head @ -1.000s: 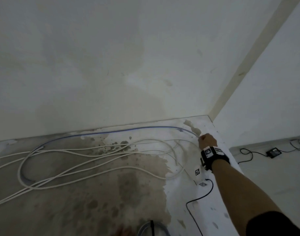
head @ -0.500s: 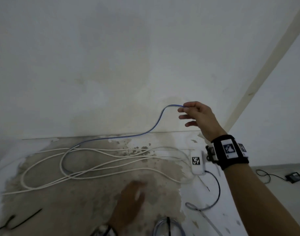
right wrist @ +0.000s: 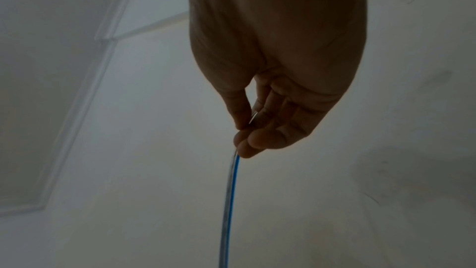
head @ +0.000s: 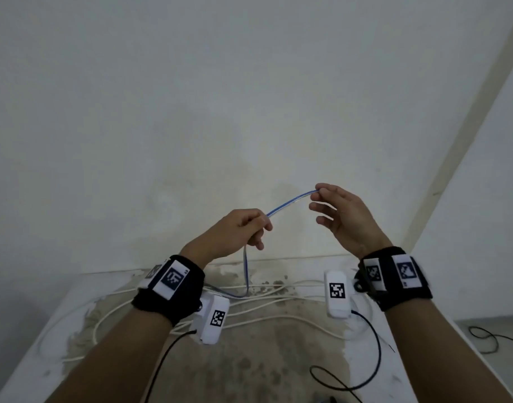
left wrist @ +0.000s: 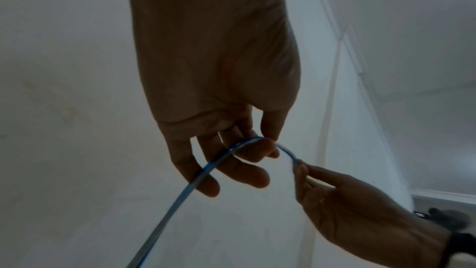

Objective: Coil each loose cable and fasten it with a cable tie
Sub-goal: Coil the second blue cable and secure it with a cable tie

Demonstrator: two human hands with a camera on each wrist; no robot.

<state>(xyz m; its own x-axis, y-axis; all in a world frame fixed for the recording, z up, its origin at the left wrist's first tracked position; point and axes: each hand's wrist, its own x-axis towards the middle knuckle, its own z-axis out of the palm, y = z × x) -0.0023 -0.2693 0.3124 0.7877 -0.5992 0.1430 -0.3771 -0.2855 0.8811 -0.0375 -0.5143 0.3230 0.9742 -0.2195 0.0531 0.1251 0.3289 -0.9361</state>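
Observation:
A thin blue-and-clear cable (head: 290, 201) arches in the air between my two hands in front of the wall. My right hand (head: 319, 196) pinches its end between thumb and forefinger, seen close in the right wrist view (right wrist: 242, 129). My left hand (head: 259, 225) grips the same blue cable (left wrist: 206, 167) a short way along, fingers curled round it (left wrist: 260, 146). From the left hand the cable drops to the stained table (head: 249, 359). Several loops of white cable (head: 278, 299) lie loose on the table behind my wrists.
A wall stands close behind the table; its corner runs up at the right. Thin black leads (head: 374, 353) trail from the wrist cameras over the table. Another black wire (head: 488, 338) lies on the floor at the far right.
My right hand has lifted the blue cable's end up off the table. The left hand has risen from the table and taken hold of the cable beside it.

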